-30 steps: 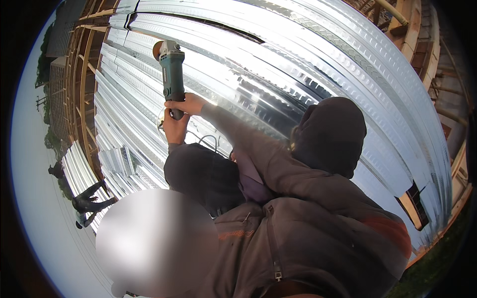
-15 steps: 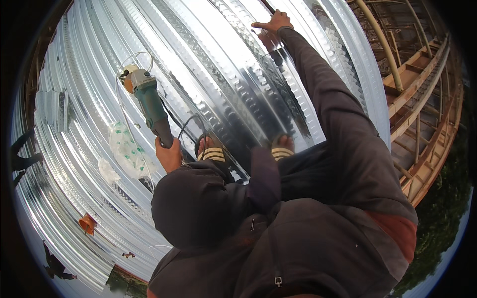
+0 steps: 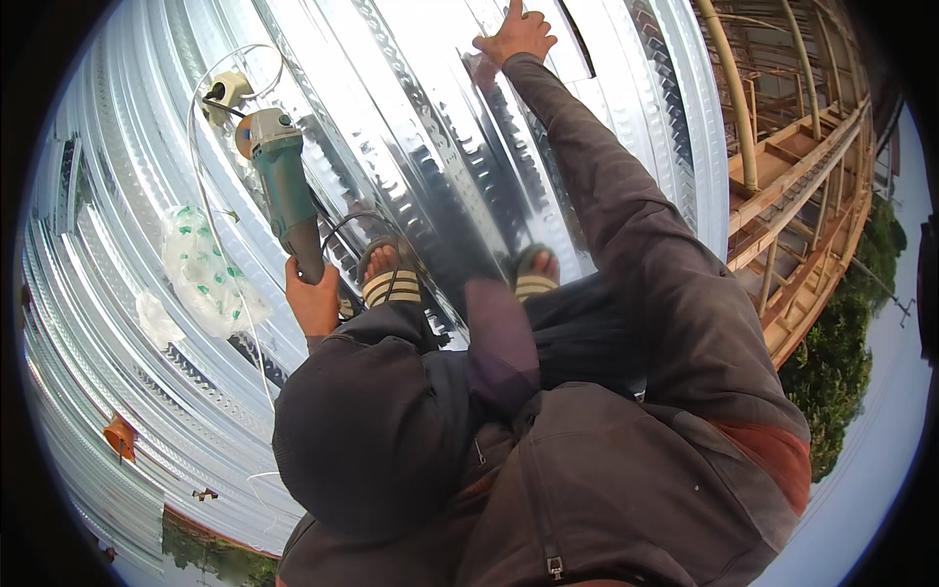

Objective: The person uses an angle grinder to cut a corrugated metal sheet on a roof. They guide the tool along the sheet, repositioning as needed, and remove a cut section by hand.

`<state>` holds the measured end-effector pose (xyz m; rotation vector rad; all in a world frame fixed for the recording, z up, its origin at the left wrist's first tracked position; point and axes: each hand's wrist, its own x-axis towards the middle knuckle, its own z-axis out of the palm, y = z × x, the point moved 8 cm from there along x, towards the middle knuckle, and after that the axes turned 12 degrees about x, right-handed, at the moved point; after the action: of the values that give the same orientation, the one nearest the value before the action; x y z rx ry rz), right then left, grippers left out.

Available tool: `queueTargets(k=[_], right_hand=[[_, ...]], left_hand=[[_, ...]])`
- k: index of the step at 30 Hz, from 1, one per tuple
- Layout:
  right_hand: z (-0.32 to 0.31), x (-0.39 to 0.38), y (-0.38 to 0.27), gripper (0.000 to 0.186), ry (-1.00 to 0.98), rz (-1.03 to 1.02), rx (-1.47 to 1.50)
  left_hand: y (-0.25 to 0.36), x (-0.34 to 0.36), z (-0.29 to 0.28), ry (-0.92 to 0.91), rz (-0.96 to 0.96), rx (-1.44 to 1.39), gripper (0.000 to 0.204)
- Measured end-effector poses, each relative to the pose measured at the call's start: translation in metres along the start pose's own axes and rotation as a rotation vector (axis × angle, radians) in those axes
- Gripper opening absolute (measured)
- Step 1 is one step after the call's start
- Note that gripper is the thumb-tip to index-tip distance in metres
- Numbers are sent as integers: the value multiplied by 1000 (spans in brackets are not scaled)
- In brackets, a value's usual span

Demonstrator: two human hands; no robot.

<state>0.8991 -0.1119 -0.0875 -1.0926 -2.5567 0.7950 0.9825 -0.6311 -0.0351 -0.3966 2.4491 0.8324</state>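
Note:
My left hand [image 3: 312, 298] is wrapped round the narrow rear end of a teal and grey angle grinder [image 3: 282, 181]. The grinder's head, with an orange-brown disc at its side, points away from me over the ribbed, shiny metal sheets [image 3: 391, 127]. Far out on the right, my right hand [image 3: 518, 39] rests on or just above the sheet with its fingers spread and nothing in it. A dark cable loops beside the grinder, near my left sandalled foot [image 3: 389, 274].
A pale socket block [image 3: 231, 90] with a white cord [image 3: 196, 147] lies beyond the grinder. Left of it are a clear plastic bag with green marks [image 3: 201, 259] and, lower, an orange object [image 3: 120, 436]. Past the sheets' right edge stands a timber frame [image 3: 782, 210] with poles.
The view has shifted, so most things appear farther left. The grinder's head now stands apart from the socket block it overlapped. My right hand's fingers have spread out more.

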Motion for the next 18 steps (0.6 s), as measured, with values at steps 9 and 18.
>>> queueTargets(k=[9,18], right_hand=[[-62,-109,20,41,385,464,642],[43,-282,-62,58,-496,1035,1962]], left_hand=[[73,-1,23,-125,414,427,60],[133,-13,102,-323,777,889,62]])
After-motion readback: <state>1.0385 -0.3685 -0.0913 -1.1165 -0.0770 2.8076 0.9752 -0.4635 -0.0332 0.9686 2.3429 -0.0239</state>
